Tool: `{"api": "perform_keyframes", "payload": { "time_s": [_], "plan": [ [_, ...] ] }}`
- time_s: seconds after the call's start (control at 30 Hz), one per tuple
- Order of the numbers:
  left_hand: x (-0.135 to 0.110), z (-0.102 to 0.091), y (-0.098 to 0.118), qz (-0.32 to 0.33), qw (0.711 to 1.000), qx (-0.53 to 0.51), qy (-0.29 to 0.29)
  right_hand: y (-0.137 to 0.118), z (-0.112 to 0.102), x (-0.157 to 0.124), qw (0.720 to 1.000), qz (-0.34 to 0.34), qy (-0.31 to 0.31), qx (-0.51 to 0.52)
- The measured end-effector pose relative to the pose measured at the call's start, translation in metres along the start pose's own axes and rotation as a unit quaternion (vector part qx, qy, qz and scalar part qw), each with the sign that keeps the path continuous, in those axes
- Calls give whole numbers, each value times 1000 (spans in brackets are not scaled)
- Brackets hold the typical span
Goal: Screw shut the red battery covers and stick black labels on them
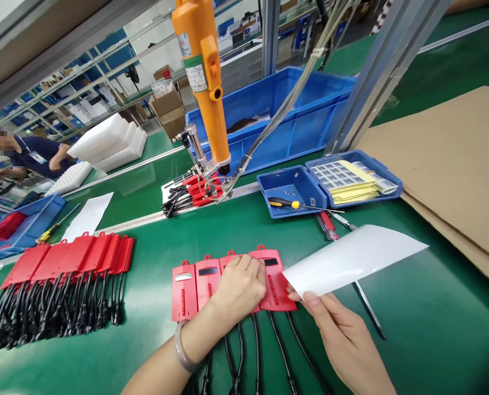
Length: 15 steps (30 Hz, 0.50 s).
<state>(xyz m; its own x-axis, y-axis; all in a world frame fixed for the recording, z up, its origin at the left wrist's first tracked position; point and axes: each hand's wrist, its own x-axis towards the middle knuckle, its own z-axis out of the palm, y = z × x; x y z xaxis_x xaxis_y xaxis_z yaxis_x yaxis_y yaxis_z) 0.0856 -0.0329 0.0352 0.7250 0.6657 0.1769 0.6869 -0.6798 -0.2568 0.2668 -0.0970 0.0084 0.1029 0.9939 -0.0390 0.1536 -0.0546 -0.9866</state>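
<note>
Several red plastic meter-like units [184,293] with small display windows lie side by side on the green bench, black cables running toward me. My left hand [242,288], a grey bangle on its wrist, rests over the units in the middle of the row. Its fingers are curled together, and whatever they pinch or press is hidden beneath them. Between the thumb and fingers of my right hand [338,329] is a curled white sheet [355,258], held by its lower left corner. That hand is just beside the rightmost red unit [275,285].
Stacked red units [75,255] with bundled black cables lie left. An orange power screwdriver [203,82] hangs above more units. A blue bin [283,192] holds screws and a yellow-black screwdriver; another tray [396,184] holds label sheets. Cardboard [445,164] lies right. A person [34,153] works far left.
</note>
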Motion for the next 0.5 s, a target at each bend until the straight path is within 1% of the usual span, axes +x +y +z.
{"api": "perform_keyframes", "payload": {
  "time_s": [0.1, 0.17, 0.23, 0.3, 0.37, 0.4, 0.43, 0.5],
  "plan": [
    [2, -1, 7, 14, 1000, 21, -18, -7, 1, 1, 1000, -15, -2, -3],
    [2, 0, 11, 10, 999, 32, -28, -11, -1, 1, 1000, -24, -11, -3],
    [1, 2, 9, 0, 999, 32, -25, -18, -7, 2, 999, -47, -23, -17],
    [0, 5, 2, -16, 1000, 1, -15, -30, -16, 5, 994, -93, -16, -47],
    [1, 7, -12, -42, 996, -81, -9, -46, -30, 11, 984, -154, 5, -86],
    [2, 9, -19, -60, 988, -140, -6, -55, -38, 14, 978, -180, 14, -103],
    [4, 10, -28, -78, 975, -208, -4, -64, -45, 19, 973, -199, 16, -118],
    [10, 12, -42, -104, 935, -340, -4, -81, -59, 30, 963, -230, 27, -140]
  ]
}}
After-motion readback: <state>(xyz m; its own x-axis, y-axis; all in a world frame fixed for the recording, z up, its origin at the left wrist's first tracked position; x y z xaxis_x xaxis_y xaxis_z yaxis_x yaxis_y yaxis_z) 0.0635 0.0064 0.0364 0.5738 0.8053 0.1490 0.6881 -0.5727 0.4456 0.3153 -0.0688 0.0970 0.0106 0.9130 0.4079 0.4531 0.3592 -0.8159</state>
